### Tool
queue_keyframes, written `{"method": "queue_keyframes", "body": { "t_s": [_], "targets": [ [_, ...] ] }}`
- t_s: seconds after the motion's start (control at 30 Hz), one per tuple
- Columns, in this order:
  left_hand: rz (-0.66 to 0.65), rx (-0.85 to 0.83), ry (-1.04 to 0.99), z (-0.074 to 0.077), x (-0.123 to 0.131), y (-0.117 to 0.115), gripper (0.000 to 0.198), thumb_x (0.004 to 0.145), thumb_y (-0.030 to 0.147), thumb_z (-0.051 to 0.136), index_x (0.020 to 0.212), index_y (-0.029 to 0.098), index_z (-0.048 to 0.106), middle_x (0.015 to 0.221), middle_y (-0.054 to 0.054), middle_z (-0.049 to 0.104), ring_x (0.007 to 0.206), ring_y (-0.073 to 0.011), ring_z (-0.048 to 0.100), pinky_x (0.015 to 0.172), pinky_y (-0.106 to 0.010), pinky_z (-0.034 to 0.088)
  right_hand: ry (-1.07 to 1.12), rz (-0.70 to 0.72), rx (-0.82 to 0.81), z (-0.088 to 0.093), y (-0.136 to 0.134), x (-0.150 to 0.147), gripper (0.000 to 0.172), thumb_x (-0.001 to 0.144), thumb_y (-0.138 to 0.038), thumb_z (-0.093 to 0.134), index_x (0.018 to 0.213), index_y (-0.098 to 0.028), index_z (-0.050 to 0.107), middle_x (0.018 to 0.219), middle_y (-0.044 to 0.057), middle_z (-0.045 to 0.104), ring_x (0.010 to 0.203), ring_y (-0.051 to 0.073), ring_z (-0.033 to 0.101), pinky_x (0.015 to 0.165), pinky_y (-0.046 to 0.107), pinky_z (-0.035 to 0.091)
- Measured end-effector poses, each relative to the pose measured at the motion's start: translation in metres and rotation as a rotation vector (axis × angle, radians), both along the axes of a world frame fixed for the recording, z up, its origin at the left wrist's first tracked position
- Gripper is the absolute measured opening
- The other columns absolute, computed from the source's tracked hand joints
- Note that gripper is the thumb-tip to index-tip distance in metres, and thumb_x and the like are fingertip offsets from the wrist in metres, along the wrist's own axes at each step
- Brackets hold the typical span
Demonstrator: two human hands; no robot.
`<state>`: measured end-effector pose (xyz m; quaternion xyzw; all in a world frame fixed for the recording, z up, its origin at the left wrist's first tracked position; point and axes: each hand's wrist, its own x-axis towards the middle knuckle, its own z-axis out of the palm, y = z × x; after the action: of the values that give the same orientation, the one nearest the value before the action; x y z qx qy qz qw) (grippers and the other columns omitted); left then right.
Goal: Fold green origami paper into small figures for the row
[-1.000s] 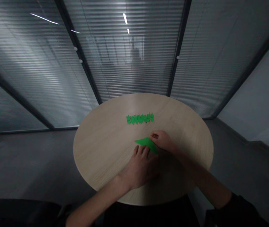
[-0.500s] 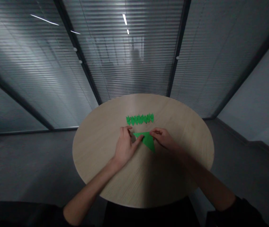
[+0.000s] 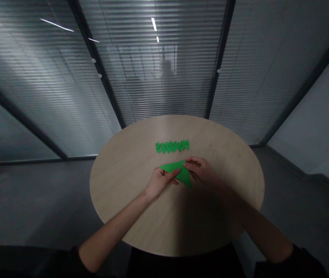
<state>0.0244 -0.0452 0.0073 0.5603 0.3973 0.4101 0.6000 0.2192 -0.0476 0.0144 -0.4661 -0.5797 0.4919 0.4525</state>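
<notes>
A green sheet of paper (image 3: 185, 177), folded into a triangle, is held between my two hands over the middle of the round table. My left hand (image 3: 161, 182) grips it from the left, thumb on top and fingers curled underneath. At the paper's upper right corner, my right hand (image 3: 199, 169) pinches it between thumb and fingers. Just beyond the hands, several small folded green paper pieces (image 3: 172, 146) stand side by side in a row on the table.
The round wooden table (image 3: 129, 154) has a light grain, and a shadow falls across its near right part. Behind it rise glass partitions with horizontal blinds (image 3: 164, 92) and dark frames. A pale wall (image 3: 321, 127) is at the right.
My left hand has turned and curled its fingers under the paper, where before they were spread beyond its left corner. My right hand keeps its pinch on the paper.
</notes>
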Motion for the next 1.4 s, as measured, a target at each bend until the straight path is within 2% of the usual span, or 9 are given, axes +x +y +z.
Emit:
{"method": "queue_keyframes", "body": {
  "t_s": [0.13,0.23,0.33,0.47,0.73,0.9,1.13,1.27,1.4],
  "targets": [
    [0.0,0.022,-0.012,0.001,0.0,-0.001,0.035,0.073,0.046,0.081,0.074,0.012,0.075,0.071,-0.007,0.074,0.057,-0.0148,0.065,0.06,-0.027,0.055,0.04,0.02,0.014,0.002,-0.006,-0.006,0.029,0.076,-0.047,0.073,0.082,-0.019,0.064,0.058,-0.005,0.053,0.045,0.009,0.043,0.042,0.023,0.032],
    [-0.021,-0.007,-0.067,0.004,0.001,-0.003,0.034,0.072,0.044,0.083,0.082,0.013,0.075,0.076,-0.006,0.074,0.062,-0.0151,0.067,0.063,-0.027,0.057,0.045,-0.014,0.016,0.005,-0.011,-0.009,0.029,0.077,-0.047,0.071,0.073,-0.02,0.061,0.055,-0.005,0.049,0.046,0.009,0.043,0.043,0.023,0.031],
    [0.024,-0.006,-0.085,0.007,0.001,-0.005,0.035,0.074,0.045,0.083,0.086,0.013,0.074,0.074,-0.004,0.072,0.061,-0.0146,0.066,0.061,-0.026,0.057,0.023,-0.009,0.016,0.009,-0.013,-0.008,0.031,0.077,-0.048,0.071,0.069,-0.02,0.059,0.055,-0.005,0.048,0.048,0.01,0.043,0.045,0.023,0.032],
    [0.017,0.022,-0.068,0.008,-0.001,-0.005,0.036,0.077,0.047,0.08,0.08,0.012,0.074,0.071,-0.005,0.071,0.058,-0.0135,0.065,0.058,-0.025,0.054,0.0,0.013,0.015,0.009,-0.012,-0.005,0.031,0.077,-0.048,0.07,0.07,-0.019,0.061,0.055,-0.005,0.048,0.048,0.01,0.043,0.045,0.024,0.031],
    [-0.048,0.024,-0.04,0.01,-0.002,-0.006,0.036,0.082,0.047,0.076,0.083,0.011,0.077,0.077,-0.008,0.074,0.06,-0.0139,0.067,0.062,-0.024,0.053,0.007,-0.026,0.032,0.01,-0.013,-0.004,0.029,0.08,-0.045,0.066,0.069,-0.019,0.061,0.056,-0.005,0.047,0.048,0.01,0.042,0.045,0.024,0.03],
    [-0.065,0.015,-0.038,0.008,-0.003,-0.005,0.036,0.082,0.047,0.076,0.083,0.011,0.075,0.076,-0.008,0.074,0.059,-0.0135,0.067,0.06,-0.024,0.053,-0.011,-0.038,0.065,0.009,-0.011,-0.004,0.031,0.08,-0.046,0.067,0.067,-0.019,0.06,0.059,-0.004,0.05,0.053,0.011,0.046,0.049,0.024,0.034],
    [-0.116,-0.138,-0.131,0.005,0.0,-0.006,0.041,0.071,0.037,0.086,0.099,0.01,0.073,0.088,-0.011,0.076,0.072,-0.0181,0.071,0.065,-0.027,0.058,0.032,-0.043,0.057,0.006,-0.01,-0.005,0.031,0.08,-0.047,0.068,0.071,-0.018,0.064,0.06,-0.003,0.052,0.051,0.011,0.045,0.047,0.025,0.032],
    [-0.082,-0.111,-0.095,0.003,0.002,-0.006,0.037,0.067,0.036,0.087,0.09,0.009,0.076,0.09,-0.011,0.077,0.07,-0.0161,0.069,0.065,-0.027,0.058,0.047,-0.009,0.0,0.002,-0.009,-0.006,0.032,0.079,-0.049,0.069,0.072,-0.019,0.064,0.053,-0.005,0.048,0.045,0.01,0.04,0.042,0.025,0.027],
    [-0.091,-0.045,-0.002,0.0,0.003,-0.006,0.034,0.072,0.045,0.081,0.075,0.012,0.074,0.069,-0.007,0.073,0.056,-0.0129,0.063,0.057,-0.025,0.052,0.053,-0.036,-0.014,0.002,-0.008,-0.006,0.032,0.077,-0.049,0.071,0.069,-0.019,0.062,0.051,-0.006,0.044,0.043,0.009,0.038,0.042,0.025,0.025]
  ]
}}
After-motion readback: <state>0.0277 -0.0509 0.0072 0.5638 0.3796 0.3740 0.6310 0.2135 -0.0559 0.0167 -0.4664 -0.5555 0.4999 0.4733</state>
